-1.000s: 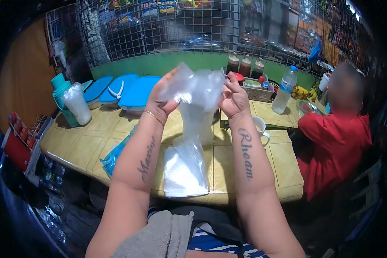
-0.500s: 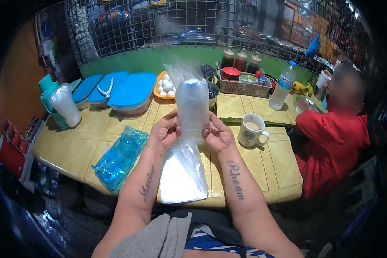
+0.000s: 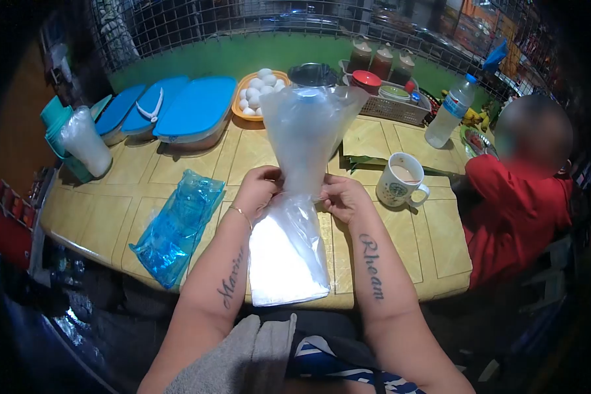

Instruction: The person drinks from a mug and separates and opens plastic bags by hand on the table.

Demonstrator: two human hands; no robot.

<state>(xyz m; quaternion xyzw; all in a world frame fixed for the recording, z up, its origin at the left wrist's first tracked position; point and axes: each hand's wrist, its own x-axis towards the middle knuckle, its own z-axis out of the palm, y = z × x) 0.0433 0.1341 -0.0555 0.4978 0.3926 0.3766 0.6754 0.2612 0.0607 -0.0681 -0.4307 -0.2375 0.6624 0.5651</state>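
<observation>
A clear plastic bag (image 3: 302, 134) stands up between my hands, wide and flared at the top and narrow where I grip it. My left hand (image 3: 261, 189) is closed on its left edge, fingers curled. On the other edge my right hand (image 3: 343, 197) pinches the plastic between thumb and fingers. Below them lies a flat, shiny white stack (image 3: 285, 269), with clear plastic over its upper right part. A blue plastic packet (image 3: 180, 226) rests left of my left forearm. Right of my right hand is a white mug (image 3: 400, 180) holding a light brown drink.
Blue-lidded containers (image 3: 197, 108), a tray of eggs (image 3: 259, 92) and a basket of sauce bottles (image 3: 394, 105) line the back. A teal flask (image 3: 62, 134) stands left, a water bottle (image 3: 451, 111) right. A person in red (image 3: 519, 197) sits at the right.
The bag's top has spread from a narrow tube into a wide flare. My hands stay on its sides. The person in red no longer shows the raised white cup.
</observation>
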